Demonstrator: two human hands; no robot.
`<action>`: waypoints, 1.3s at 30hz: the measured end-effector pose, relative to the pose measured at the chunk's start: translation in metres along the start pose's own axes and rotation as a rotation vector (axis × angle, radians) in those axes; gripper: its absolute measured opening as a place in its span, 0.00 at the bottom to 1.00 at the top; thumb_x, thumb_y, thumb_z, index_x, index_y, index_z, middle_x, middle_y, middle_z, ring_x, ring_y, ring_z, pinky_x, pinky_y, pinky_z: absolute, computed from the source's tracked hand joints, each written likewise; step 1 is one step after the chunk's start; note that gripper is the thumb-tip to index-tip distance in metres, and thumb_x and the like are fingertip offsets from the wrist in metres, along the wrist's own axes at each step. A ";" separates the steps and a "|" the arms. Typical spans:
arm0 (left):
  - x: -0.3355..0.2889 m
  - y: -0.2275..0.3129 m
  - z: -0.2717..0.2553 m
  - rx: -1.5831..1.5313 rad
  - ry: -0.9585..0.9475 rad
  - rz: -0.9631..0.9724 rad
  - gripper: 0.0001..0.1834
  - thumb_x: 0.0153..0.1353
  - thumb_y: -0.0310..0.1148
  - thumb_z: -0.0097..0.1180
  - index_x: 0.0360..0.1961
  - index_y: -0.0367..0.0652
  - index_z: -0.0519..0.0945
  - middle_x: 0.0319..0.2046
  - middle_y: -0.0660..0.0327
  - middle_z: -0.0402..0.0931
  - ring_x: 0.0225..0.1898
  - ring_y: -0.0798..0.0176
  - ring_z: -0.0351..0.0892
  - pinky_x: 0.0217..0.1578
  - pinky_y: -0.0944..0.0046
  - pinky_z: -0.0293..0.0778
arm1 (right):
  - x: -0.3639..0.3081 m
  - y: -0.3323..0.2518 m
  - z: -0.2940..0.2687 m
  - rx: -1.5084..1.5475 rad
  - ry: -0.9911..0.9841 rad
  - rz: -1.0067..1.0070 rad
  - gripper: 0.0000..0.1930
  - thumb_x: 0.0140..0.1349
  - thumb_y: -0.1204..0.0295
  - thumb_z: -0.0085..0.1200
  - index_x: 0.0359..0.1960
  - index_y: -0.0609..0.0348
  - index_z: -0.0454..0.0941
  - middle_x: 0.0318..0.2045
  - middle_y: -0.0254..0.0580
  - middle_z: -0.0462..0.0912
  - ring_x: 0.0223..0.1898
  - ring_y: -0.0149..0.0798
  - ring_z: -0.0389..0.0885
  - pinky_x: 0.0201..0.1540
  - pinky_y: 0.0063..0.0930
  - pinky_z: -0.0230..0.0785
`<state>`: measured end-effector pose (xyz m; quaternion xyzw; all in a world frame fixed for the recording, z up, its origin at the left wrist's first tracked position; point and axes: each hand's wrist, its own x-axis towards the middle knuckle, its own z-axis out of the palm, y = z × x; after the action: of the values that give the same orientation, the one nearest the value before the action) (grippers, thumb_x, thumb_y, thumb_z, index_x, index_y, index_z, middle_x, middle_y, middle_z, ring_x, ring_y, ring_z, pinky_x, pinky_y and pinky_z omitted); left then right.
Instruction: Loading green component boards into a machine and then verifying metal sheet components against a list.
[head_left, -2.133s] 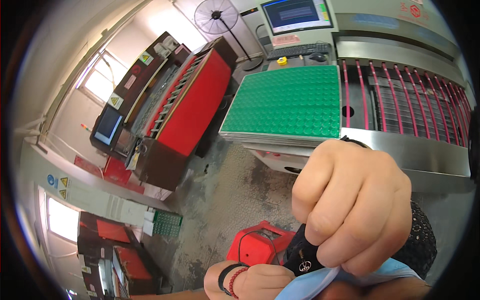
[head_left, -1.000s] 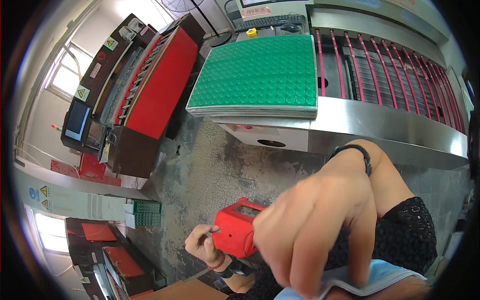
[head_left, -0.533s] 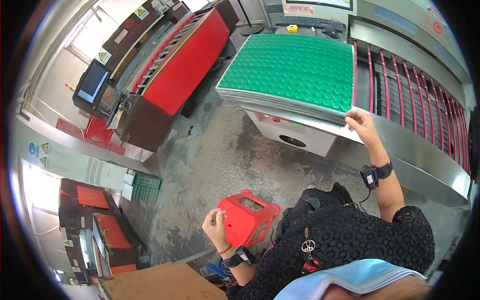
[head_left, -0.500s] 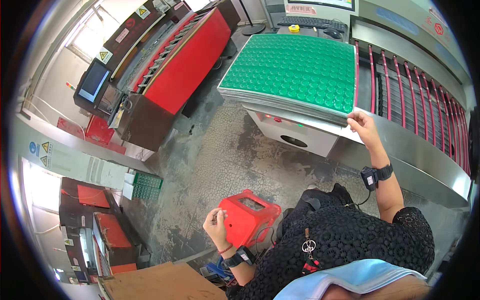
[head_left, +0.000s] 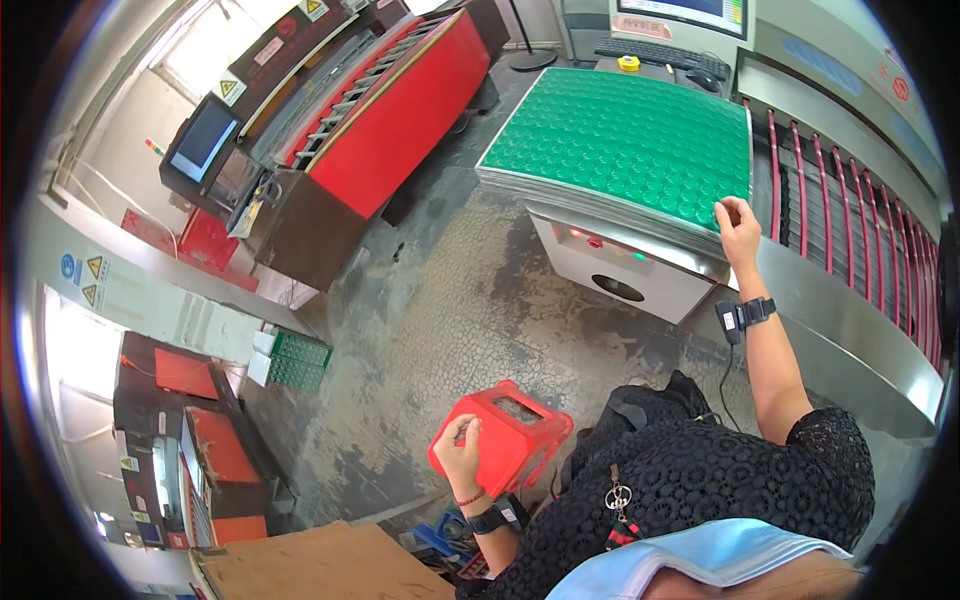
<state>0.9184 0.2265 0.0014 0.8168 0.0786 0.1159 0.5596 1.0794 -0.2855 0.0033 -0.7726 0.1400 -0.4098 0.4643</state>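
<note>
A thick stack of flat sheets, the top one a green circuit board panel [head_left: 620,140] with rows of round shapes, lies on a white-and-steel machine end ahead and to the right. At its near right corner is my right hand [head_left: 740,238], thumb and fingers closed together on the panel's corner; the fingers partly hide the edge there. My left hand [head_left: 459,458] hovers low in front of me, over the side of a red plastic stool [head_left: 520,440]. Its fingers are curled in, and nothing shows in them.
Right of the stack runs a roller conveyor [head_left: 820,190] with pink rods. Behind it are a keyboard [head_left: 650,52], a mouse [head_left: 703,80] and a yellow tape measure [head_left: 628,64]. A long red machine [head_left: 400,110] stands far left. A brown board [head_left: 320,565] lies near the lower edge.
The whole view has swung, so the scene sits further right. My right hand has shifted slightly up over the panel's corner. My left hand stays curled near the stool.
</note>
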 end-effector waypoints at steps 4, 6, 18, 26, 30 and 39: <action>-0.008 -0.017 -0.008 -0.043 0.066 -0.070 0.05 0.54 0.22 0.54 0.32 0.31 0.78 0.25 0.59 0.78 0.28 0.71 0.78 0.32 0.72 0.74 | 0.000 0.001 0.003 -0.113 0.032 -0.037 0.08 0.55 0.69 0.58 0.29 0.61 0.76 0.19 0.29 0.75 0.21 0.20 0.69 0.26 0.16 0.63; -0.009 -0.030 -0.009 -0.058 0.073 -0.106 0.05 0.54 0.22 0.54 0.32 0.31 0.77 0.25 0.59 0.78 0.28 0.71 0.78 0.31 0.72 0.74 | 0.003 0.006 0.002 -0.108 0.020 -0.045 0.08 0.56 0.69 0.57 0.29 0.61 0.76 0.20 0.29 0.75 0.22 0.19 0.69 0.26 0.15 0.63; 0.066 -0.026 0.014 0.005 0.037 -0.077 0.05 0.55 0.24 0.54 0.31 0.32 0.78 0.24 0.62 0.78 0.26 0.74 0.75 0.30 0.73 0.72 | 0.002 0.015 -0.004 0.061 -0.017 0.090 0.07 0.58 0.71 0.55 0.28 0.62 0.74 0.19 0.23 0.70 0.21 0.17 0.63 0.22 0.13 0.54; 0.172 -0.001 0.051 0.166 -0.098 0.065 0.05 0.53 0.23 0.55 0.31 0.32 0.78 0.23 0.60 0.77 0.26 0.73 0.74 0.30 0.72 0.71 | -0.002 0.002 -0.012 0.098 0.034 0.241 0.05 0.59 0.72 0.54 0.28 0.60 0.74 0.19 0.24 0.70 0.19 0.17 0.63 0.20 0.12 0.53; 0.206 0.006 0.077 0.094 -0.177 0.090 0.05 0.53 0.23 0.55 0.30 0.32 0.78 0.23 0.59 0.77 0.25 0.72 0.74 0.29 0.72 0.70 | 0.004 -0.009 -0.009 0.321 0.089 0.342 0.08 0.62 0.69 0.51 0.27 0.58 0.74 0.19 0.26 0.72 0.18 0.18 0.66 0.20 0.13 0.56; 0.300 0.041 0.129 0.166 -0.280 0.332 0.11 0.56 0.24 0.53 0.40 0.31 0.76 0.36 0.57 0.76 0.37 0.67 0.74 0.40 0.70 0.70 | -0.019 0.010 -0.048 0.571 0.399 0.447 0.09 0.63 0.68 0.48 0.33 0.62 0.75 0.25 0.34 0.76 0.22 0.23 0.72 0.25 0.16 0.65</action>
<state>1.2421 0.1735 0.0248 0.8699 -0.1258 0.0850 0.4693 1.0326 -0.3080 -0.0033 -0.4687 0.2722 -0.4631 0.7013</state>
